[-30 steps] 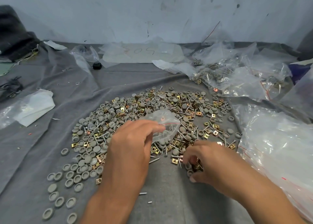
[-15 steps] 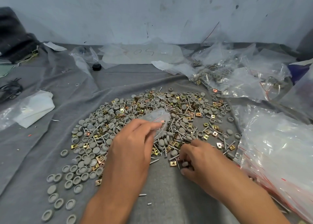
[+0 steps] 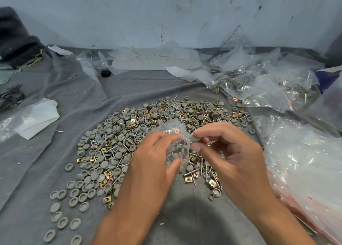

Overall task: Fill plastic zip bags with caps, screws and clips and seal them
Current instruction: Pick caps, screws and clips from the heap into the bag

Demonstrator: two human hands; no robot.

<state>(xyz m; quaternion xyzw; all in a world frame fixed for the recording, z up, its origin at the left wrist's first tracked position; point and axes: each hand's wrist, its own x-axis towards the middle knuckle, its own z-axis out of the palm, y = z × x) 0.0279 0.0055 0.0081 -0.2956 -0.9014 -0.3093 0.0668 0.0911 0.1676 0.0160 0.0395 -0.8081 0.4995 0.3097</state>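
A heap of grey caps [image 3: 103,163], silver screws [image 3: 187,119] and brass clips [image 3: 188,179] lies on the grey cloth [image 3: 74,104]. Above it my left hand [image 3: 153,163] grips a small clear zip bag [image 3: 176,143] with a red stripe at its mouth; caps and screws show through the plastic. My right hand [image 3: 227,152] pinches a grey cap [image 3: 195,138] at the bag's mouth, fingertips touching the bag's edge. What else lies inside the bag is blurred.
A stack of clear zip bags [image 3: 305,161] with red stripes lies at the right. Filled bags [image 3: 249,85] pile at the back right. A white bag [image 3: 35,119] lies at the left, a small black object [image 3: 105,72] and a wall behind.
My right hand has lifted from the heap with a cap and come up to the bag's mouth. My left hand has raised the bag and drawn it nearer.
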